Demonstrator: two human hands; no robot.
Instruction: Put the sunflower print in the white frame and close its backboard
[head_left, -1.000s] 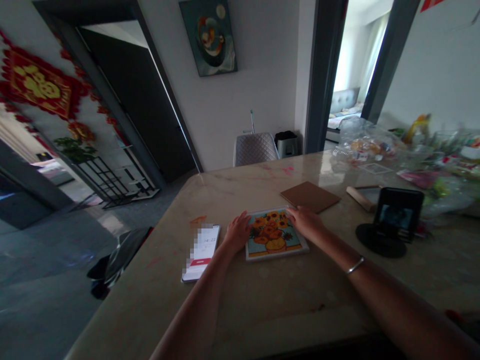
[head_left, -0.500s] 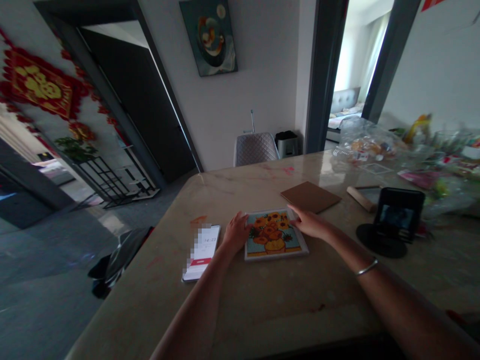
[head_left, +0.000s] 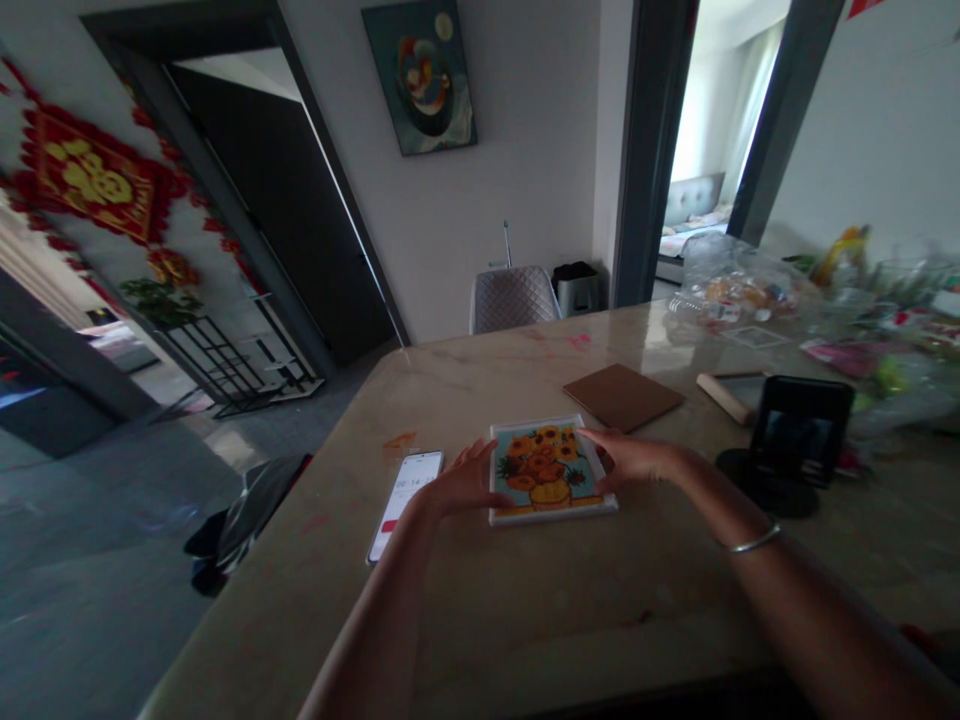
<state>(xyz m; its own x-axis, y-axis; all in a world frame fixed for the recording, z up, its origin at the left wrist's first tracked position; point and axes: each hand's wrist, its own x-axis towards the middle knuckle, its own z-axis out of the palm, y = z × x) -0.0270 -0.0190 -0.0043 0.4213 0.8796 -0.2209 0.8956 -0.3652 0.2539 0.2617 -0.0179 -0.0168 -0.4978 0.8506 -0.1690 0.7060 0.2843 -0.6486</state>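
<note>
A square sunflower-painting tile in a white frame point(head_left: 551, 470) lies flat on the marble counter point(head_left: 480, 600). My left hand point(head_left: 465, 482) is at its left side, fingers spread and tips against the frame edge. My right hand point(head_left: 634, 460) lies against its right side, fingers extended over the edge. Neither hand lifts the tile. A smartphone point(head_left: 405, 505) lies just left of my left hand, partly under its heel. A brown square board point(head_left: 622, 397) lies beyond the tile, close to my right fingers.
A black phone stand holding a device point(head_left: 795, 435) and a wooden-handled tool point(head_left: 724, 398) stand to the right. Plastic bags of assorted items point(head_left: 739, 280) crowd the far right. The counter's left edge drops to the floor, with a quilted chair point(head_left: 514, 298) beyond.
Both hands have moved from the tile's upper face to its side edges, the left sliding toward me and the right moving outward. The tile stays in place.
</note>
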